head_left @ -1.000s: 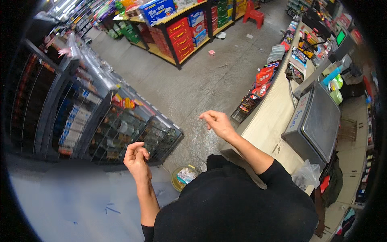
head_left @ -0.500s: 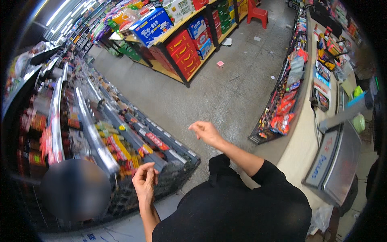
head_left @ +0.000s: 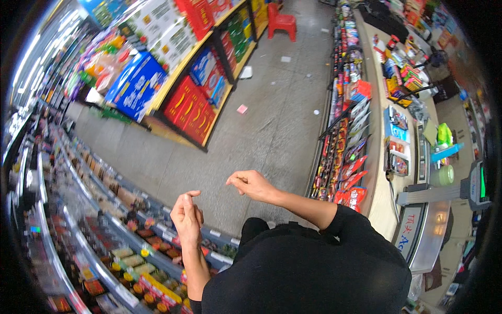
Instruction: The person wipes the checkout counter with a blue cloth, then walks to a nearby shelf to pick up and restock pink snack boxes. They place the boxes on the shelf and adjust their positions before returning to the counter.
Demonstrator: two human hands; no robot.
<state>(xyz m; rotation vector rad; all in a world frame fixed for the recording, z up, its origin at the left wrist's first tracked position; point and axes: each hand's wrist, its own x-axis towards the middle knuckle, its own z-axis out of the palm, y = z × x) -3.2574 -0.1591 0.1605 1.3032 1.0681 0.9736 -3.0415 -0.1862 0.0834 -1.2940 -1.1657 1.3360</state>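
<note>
The shelf rack (head_left: 104, 230), long and tiered, packed with small colourful packets and jars, runs slantwise just below and left of the left hand's curled fingers (head_left: 192, 201), not touching them.

Grey floor (head_left: 272, 131): scattered paper scraps (head_left: 242, 109), red stool (head_left: 281, 21).

Place: small grocery shop | Left: long shelves (head_left: 99, 230) packed with bottles and packets | Far: pallet rack (head_left: 183, 78) stacked with red and blue cartons | Right: checkout counter (head_left: 376, 183) fronted by a snack rack (head_left: 345, 157), with a scale (head_left: 418, 230) near and a till screen (head_left: 478, 183) | Middle: grey concrete aisle floor (head_left: 261, 131)
</note>
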